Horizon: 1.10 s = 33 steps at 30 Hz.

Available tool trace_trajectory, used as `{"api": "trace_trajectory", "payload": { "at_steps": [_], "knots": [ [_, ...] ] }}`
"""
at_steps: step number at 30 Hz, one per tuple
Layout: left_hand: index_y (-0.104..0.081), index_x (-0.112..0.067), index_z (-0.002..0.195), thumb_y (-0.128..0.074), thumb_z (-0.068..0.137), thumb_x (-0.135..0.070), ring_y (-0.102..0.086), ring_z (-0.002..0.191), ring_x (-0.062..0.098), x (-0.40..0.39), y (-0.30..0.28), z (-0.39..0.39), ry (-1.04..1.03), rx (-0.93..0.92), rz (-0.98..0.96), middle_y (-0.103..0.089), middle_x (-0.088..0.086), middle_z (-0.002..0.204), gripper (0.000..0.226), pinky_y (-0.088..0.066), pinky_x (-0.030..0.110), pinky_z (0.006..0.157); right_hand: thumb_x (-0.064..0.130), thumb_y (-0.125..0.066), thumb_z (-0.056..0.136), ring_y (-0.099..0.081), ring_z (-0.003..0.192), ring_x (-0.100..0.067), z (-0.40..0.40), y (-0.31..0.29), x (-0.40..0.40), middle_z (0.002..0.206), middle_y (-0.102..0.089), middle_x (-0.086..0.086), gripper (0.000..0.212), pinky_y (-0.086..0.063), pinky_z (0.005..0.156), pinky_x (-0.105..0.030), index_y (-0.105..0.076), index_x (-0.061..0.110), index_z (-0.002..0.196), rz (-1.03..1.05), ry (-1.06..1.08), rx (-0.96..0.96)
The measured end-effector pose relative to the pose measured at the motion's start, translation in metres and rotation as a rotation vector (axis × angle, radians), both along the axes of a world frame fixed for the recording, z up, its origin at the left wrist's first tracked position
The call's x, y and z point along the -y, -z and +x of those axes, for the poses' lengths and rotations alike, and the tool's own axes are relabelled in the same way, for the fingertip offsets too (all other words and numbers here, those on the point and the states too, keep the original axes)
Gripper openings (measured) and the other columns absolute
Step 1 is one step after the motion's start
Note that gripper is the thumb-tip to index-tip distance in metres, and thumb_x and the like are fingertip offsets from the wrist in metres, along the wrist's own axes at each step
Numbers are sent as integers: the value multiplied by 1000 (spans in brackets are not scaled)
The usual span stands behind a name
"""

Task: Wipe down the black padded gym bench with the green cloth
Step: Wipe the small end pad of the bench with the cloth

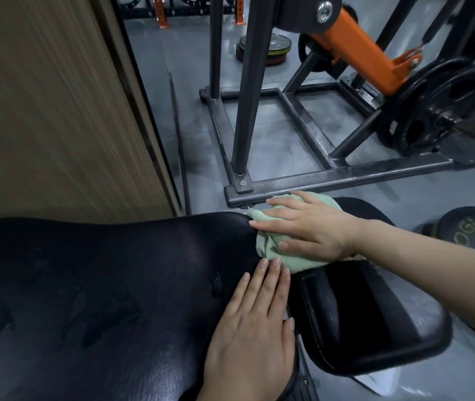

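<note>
The black padded gym bench (91, 285) fills the lower left, its long pad showing damp streaks. A second, smaller black pad (375, 319) joins it on the right. The pale green cloth (271, 250) lies bunched on the far end of the long pad, at the gap between the pads. My right hand (314, 227) presses flat on the cloth with straight fingers pointing left. My left hand (256, 325) rests flat on the long pad's right edge, its fingertips just short of the cloth.
A dark steel machine frame (331, 178) stands on the grey floor just beyond the bench, with an orange arm (366, 44) and black weight plates (435, 108). A wooden panel (57, 105) rises at left. A weight plate (473, 227) lies at right.
</note>
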State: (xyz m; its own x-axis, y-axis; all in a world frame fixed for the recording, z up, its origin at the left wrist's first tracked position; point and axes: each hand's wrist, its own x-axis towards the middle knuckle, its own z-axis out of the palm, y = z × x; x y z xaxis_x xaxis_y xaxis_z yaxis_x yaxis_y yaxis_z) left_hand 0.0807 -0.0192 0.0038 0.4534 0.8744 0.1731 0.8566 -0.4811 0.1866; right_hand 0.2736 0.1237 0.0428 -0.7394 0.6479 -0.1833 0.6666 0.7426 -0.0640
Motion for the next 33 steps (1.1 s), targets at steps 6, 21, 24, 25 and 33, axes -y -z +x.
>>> {"api": "trace_trajectory", "payload": {
  "at_steps": [6, 21, 24, 25, 33],
  "knots": [
    [-48, -9, 139, -40, 83, -36, -36, 138, 20, -2, 2, 0, 23, 5, 29, -40, 7, 149, 62, -28, 38, 105, 60, -17, 97, -4, 149, -19, 16, -1, 5, 158, -23, 9, 63, -9, 115, -58, -3, 35, 153, -1, -93, -66],
    [-46, -11, 140, -38, 87, -35, -34, 139, 20, 0, 3, 0, 13, 10, 35, -38, 7, 150, 59, -26, 38, 106, 71, 15, 73, -7, 145, -23, -13, 2, 27, 155, -22, 13, 82, 3, 115, -56, -23, 54, 143, -4, 565, -89],
    [-49, -10, 138, -39, 85, -35, -36, 138, 21, -1, 3, 0, 10, 15, 42, -40, 8, 149, 59, -27, 38, 105, 80, 24, 66, -10, 143, -24, -9, 3, 25, 153, -25, 12, 94, 3, 115, -55, -25, 53, 142, 11, 510, -83],
    [-51, -10, 137, -40, 84, -35, -38, 137, 21, -2, 2, 0, 12, 17, 46, -41, 8, 148, 60, -28, 38, 104, 80, 25, 67, -11, 143, -24, -7, 4, 24, 154, -24, 13, 94, 3, 115, -55, -25, 54, 143, 12, 483, -79],
    [-50, -10, 138, -41, 82, -34, -39, 136, 22, -3, 5, 0, 19, 38, 68, -42, 8, 147, 61, -29, 38, 104, 67, -11, 92, -4, 148, -23, 31, -6, 14, 161, -10, 8, 58, -4, 117, -52, -12, 50, 148, -23, 104, 15]
  ]
}}
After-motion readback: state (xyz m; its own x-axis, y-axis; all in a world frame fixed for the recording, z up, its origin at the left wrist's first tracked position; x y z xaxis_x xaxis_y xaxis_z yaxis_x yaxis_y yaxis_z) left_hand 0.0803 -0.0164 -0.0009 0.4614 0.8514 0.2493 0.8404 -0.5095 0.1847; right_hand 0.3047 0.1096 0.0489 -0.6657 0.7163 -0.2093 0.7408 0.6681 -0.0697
